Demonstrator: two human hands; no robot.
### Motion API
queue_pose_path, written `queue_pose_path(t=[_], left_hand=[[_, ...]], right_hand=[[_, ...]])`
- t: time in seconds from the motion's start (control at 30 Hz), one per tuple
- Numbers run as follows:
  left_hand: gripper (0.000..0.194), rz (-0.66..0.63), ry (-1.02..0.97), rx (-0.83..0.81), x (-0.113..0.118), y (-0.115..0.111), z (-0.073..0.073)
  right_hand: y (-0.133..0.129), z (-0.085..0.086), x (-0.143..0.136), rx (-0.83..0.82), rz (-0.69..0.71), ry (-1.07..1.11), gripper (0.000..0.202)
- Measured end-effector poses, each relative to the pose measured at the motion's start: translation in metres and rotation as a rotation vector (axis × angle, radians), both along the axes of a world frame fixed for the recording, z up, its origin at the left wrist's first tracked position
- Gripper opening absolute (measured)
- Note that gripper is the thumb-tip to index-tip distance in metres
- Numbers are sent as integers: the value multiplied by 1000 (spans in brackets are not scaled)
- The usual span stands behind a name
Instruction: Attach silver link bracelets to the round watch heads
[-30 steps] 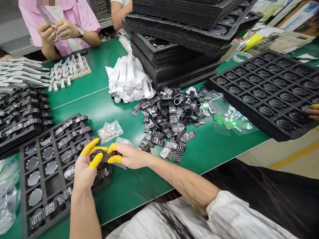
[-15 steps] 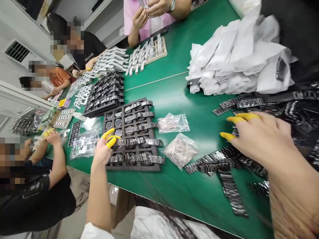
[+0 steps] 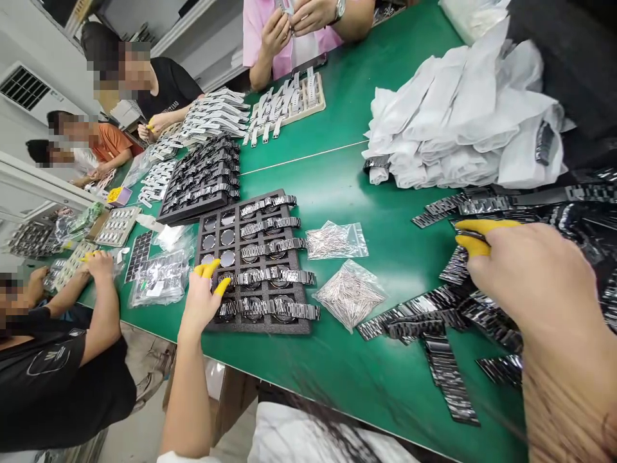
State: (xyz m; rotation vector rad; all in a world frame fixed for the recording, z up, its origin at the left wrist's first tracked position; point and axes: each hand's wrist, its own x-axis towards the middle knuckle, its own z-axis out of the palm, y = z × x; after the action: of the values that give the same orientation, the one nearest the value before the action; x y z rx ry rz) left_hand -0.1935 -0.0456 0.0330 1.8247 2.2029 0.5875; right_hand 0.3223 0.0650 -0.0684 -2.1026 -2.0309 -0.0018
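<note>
A right hand (image 3: 535,276) pinches a dark piece (image 3: 475,235), mostly hidden by yellow-tipped fingers, above black watch straps (image 3: 450,379) running out of view at right. The left hand (image 3: 201,301), fingers apart, is at a foam tray (image 3: 270,326) of watches; I cannot tell if they touch. Beyond, a pink-clad person (image 3: 308,45) is cut off.

Yellow cots cover the thumb and two fingers of a worker's left hand (image 3: 205,299), while more yellow rubber wraps the fingertips (image 3: 475,245) of the right hand (image 3: 535,276). The worker wears a white top (image 3: 289,432) with a white sleeve (image 3: 186,458); fine dark strands of hair hang across the front.
</note>
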Motion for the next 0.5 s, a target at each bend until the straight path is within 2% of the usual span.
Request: queue_pose_path(t=[0.07,0.13,0.2,0.27,0.33,0.4,0.5], left_hand=[[31,-100,102,-41,0,-4,0],[28,-122,99,-62,0,-7,1],[34,-115,88,-32,6,-7,7],[38,-133,40,32,22,-6,16],[37,-192,-60,113,52,-2,25],[38,-300,-184,174,94,4,31],[59,-552,-387,120,165,21,29]], right_hand=[[4,3,1,48,-103,55,25],[6,8,0,208,-185,141,33],[3,18,-5,444,-180,255,37],[-5,33,-16,664,-92,388,36],[-19,51,-33,795,21,553,30],[-36,66,-54,824,163,783,22],[-58,74,-82,641,403,1092,21]])
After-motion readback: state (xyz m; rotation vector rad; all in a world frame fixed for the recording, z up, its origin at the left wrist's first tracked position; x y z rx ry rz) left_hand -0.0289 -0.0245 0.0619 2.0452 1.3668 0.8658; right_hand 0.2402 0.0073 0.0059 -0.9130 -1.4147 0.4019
